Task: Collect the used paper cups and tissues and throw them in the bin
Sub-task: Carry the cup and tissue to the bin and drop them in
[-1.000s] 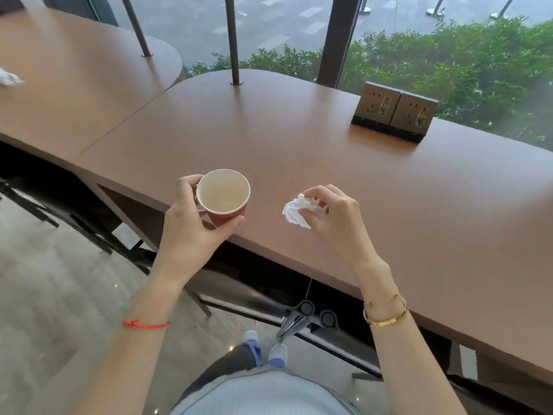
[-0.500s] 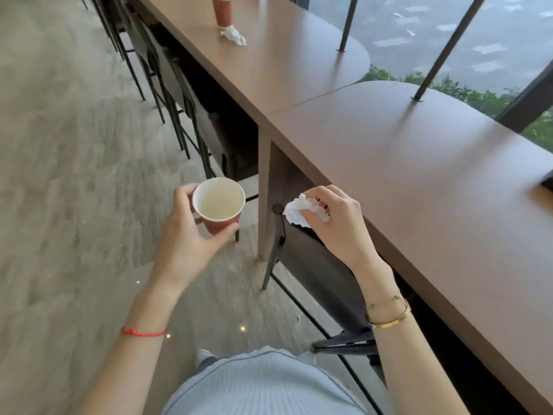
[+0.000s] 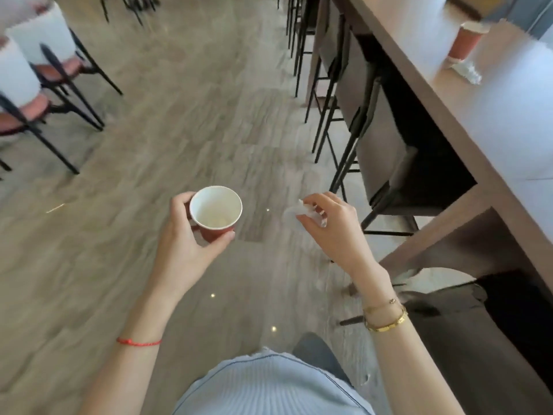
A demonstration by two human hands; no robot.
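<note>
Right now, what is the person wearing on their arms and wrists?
Both forearms are bare, with no sleeves in view. The left wrist carries a thin red string bracelet. The right wrist carries a solid gold bangle and, just above it, a fine gold chain bracelet. No rings or watch can be made out.

Long brown counter [image 3: 466, 94], red paper cup [image 3: 462, 43] and crumpled tissue [image 3: 469, 71] on it

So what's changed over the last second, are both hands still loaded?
The person has turned away from the counter; both hands now hang over the floor, no longer at its edge. Unchanged: the left hand still holds the cup, and the right hand still pinches the tissue. Another cup and tissue have come into view on the counter.
</note>
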